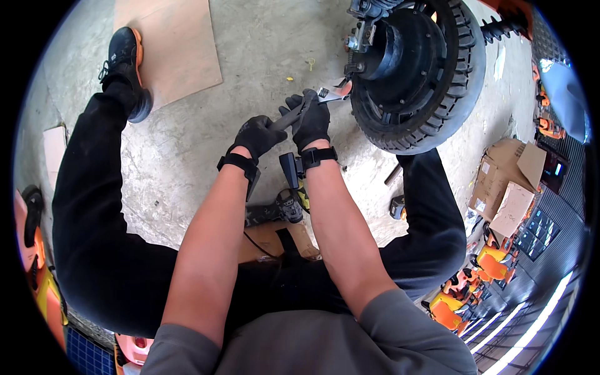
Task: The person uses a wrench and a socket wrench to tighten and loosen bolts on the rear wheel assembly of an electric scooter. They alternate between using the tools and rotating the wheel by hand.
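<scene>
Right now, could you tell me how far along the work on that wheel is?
Done: the wheel lies on the floor, hub exposed. In hand: both gloved hands, left hand and right hand, grip a wrench whose head is at the hub. Left: its fittings remain attached; the drill lies unused.

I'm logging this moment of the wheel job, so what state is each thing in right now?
Adjustable wrench: gripped by both hands, jaw end at the wheel's hub.
Left hand: gloved, closed on the wrench handle.
Right hand: gloved, closed on the wrench.
Wheel: tyre on, standing on edge.
Cardboard box: flaps open.
Power drill: lying on the floor, unheld.
</scene>
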The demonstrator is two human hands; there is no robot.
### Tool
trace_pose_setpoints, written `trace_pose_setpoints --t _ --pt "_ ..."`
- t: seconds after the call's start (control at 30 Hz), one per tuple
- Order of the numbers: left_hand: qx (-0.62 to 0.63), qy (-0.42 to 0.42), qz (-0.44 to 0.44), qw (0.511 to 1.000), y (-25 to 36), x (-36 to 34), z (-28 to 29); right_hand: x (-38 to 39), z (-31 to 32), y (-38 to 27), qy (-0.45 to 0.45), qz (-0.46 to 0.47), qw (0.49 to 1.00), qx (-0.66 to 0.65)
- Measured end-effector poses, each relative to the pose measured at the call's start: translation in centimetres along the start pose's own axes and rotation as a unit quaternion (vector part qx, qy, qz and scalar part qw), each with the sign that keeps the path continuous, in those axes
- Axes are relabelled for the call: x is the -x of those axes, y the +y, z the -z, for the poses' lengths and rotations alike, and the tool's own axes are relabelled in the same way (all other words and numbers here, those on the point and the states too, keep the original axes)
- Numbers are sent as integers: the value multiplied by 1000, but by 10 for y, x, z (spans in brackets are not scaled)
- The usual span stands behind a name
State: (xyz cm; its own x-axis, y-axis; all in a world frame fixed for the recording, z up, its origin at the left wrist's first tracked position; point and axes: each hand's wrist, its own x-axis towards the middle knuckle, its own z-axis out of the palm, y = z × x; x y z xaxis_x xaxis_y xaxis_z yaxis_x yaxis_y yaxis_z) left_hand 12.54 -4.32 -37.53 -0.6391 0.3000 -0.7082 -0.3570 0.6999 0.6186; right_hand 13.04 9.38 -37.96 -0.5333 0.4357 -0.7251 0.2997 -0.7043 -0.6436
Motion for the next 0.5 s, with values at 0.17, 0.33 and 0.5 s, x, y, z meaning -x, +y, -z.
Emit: trace_pose_setpoints --t 0.17,0.33,0.5 --pt "22 34 3 999 -2 -3 0 -4 -11 2 31 -3 999 21" --pt "25 42 3 999 -3 -5 -8 -10 -6 0 39 6 998 49" --pt "37 16 13 999 -4 -5 -12 -11 -4 0 56 21 996 71"
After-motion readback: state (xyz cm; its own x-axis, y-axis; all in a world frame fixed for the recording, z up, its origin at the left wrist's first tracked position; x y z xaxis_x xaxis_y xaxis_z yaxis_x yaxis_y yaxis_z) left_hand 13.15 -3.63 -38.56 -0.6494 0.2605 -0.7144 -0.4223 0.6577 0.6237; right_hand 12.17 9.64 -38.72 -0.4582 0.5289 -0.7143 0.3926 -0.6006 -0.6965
